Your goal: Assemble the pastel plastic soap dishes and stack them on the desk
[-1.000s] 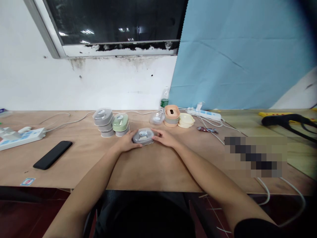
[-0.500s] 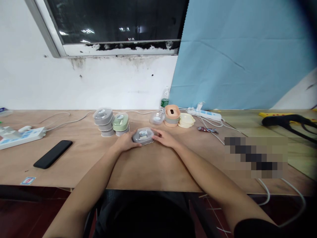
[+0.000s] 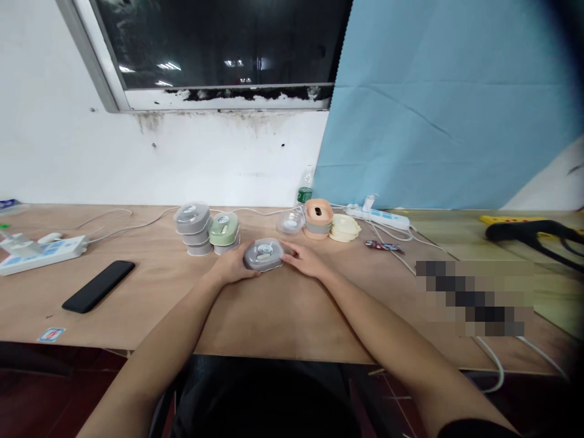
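A small grey lidded container [image 3: 263, 255] sits on the wooden table [image 3: 283, 310] in front of me. My left hand [image 3: 232, 267] grips its left side and my right hand [image 3: 303, 260] presses against its right side, fingers curled around it. Just behind stand a stack of grey containers [image 3: 194, 226] and a green-lidded container [image 3: 223, 230]. Further right are a clear lid [image 3: 291, 221], an orange and grey stack [image 3: 318, 218] and cream lids [image 3: 344, 227].
A black phone [image 3: 98, 285] lies at the left, with a white power strip [image 3: 41, 253] and cables behind it. Another power strip [image 3: 376, 216] and a wrapped sweet [image 3: 382, 246] sit at the right. A green-labelled bottle [image 3: 305, 185] stands by the wall.
The view has tilted slightly, so everything sits a little lower in the picture. Both hands stay on the grey container.
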Demonstrator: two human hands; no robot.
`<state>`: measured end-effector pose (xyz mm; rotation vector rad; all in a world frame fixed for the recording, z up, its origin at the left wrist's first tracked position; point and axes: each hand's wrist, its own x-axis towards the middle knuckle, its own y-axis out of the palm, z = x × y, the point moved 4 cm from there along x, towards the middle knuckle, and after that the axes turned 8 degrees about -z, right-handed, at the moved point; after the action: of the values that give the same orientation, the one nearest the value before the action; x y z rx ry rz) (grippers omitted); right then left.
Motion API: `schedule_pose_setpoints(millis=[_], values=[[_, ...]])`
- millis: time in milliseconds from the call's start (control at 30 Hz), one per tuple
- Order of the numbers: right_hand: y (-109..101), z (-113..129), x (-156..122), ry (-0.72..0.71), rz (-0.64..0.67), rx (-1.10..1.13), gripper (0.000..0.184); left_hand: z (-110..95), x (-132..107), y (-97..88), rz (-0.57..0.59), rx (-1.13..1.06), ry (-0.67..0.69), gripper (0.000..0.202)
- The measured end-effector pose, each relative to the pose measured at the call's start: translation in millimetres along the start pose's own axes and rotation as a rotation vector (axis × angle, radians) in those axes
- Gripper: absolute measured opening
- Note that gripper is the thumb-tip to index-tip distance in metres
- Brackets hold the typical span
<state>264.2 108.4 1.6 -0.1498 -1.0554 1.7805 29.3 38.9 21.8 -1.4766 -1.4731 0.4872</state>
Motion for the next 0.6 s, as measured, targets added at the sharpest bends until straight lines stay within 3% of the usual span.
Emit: schedule_pose_setpoints(millis=[200, 333, 500, 600], values=[[-0.6, 1.6, -0.5, 0.001, -0.02, -0.02, 0.07, -7.0, 0.3, -3.9, -0.133, -0.04, 0.049, 0.093], [-1.0, 2.9, -1.2, 0.002, -0.038, -0.009, 0.072, -18.7, -1.9, -15.8, -0.291, -0.021, 0.119, 0.084], [1.1, -2.0, -0.4, 0.003, -0.043, -0.03, 0.07, -10.3, -6.8, -46.1, -0.643, 0.063, -0.101, 0.087], [3.4, -5.4, 0.9, -0.005, -0.035, -0.045, 0.066, 2.9, -8.8, -59.4, -0.766, 0.071, -0.183, 0.092]])
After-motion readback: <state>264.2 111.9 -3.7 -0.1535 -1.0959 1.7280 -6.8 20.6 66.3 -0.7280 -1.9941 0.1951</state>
